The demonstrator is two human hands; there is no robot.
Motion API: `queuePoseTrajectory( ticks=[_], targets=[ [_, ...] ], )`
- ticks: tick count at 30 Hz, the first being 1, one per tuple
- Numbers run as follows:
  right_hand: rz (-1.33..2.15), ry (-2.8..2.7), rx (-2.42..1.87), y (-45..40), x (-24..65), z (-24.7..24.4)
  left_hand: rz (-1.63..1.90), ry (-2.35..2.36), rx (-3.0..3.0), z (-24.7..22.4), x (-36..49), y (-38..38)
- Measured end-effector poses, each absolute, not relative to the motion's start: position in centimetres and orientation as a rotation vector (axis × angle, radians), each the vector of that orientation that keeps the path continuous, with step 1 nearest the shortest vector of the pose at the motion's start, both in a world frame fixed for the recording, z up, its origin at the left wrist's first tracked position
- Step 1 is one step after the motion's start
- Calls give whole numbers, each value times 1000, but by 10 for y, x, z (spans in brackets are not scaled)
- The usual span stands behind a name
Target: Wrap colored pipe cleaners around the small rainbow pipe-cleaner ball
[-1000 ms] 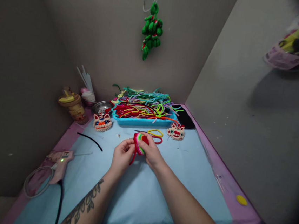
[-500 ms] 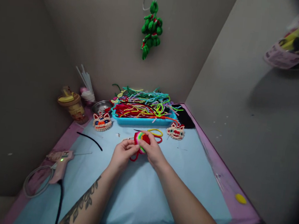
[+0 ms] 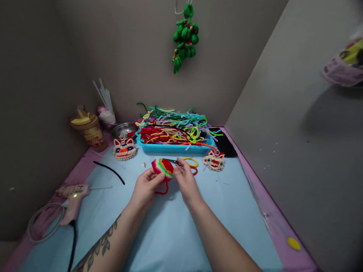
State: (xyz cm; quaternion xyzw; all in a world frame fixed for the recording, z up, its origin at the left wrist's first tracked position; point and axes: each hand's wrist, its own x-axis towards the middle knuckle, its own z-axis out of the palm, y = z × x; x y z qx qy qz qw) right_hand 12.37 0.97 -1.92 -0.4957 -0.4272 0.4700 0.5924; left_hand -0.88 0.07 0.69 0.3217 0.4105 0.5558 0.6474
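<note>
My left hand (image 3: pixel 146 187) pinches the edge of a small striped piece (image 3: pixel 163 168) that looks made of fuzzy pipe cleaners, with red, orange, yellow, green, blue and pink bands. A red fuzzy strand (image 3: pixel 163 190) loops down below it. Just right of the piece is my right hand (image 3: pixel 187 181), its thumb and forefinger a little apart and nothing visible between them. Scissors (image 3: pixel 190 161) with yellow and red handles lie behind that hand, which partly covers them; the dark blades point left, behind the piece.
A blue tray (image 3: pixel 176 149) heaped with colourful pipe cleaners stands at the back. Lion-face ornaments (image 3: pixel 124 148) flank it in front, left and right. At left are a pink glue gun (image 3: pixel 75 200) with a lit green light, its cord, and a black strand (image 3: pixel 110 171). A phone-like dark slab (image 3: pixel 224 143) lies back right.
My right hand has let go of the striped piece and moved slightly right. The left hand has tilted the piece and shifted it left, showing more of its bands.
</note>
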Motion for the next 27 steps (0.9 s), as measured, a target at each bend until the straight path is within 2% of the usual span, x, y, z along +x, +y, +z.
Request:
queuePoseTrajectory(
  ticks=[4,12,17,22,27],
  targets=[
    [906,-1121,-1245,6,121,-15,1407,1033,668,5,-13,5],
    [1299,-1254,-1154,-6,102,-10,1511,1021,561,9,-13,7],
    [1303,-1276,-1151,-6,101,-13,1491,1009,596,7,-12,7],
    [1261,-821,-1119,-1,106,-16,1423,1040,804,7,-13,4],
    [1643,-474,-832,4,114,-9,1170,966,1049,7,-8,-2]
  ],
)
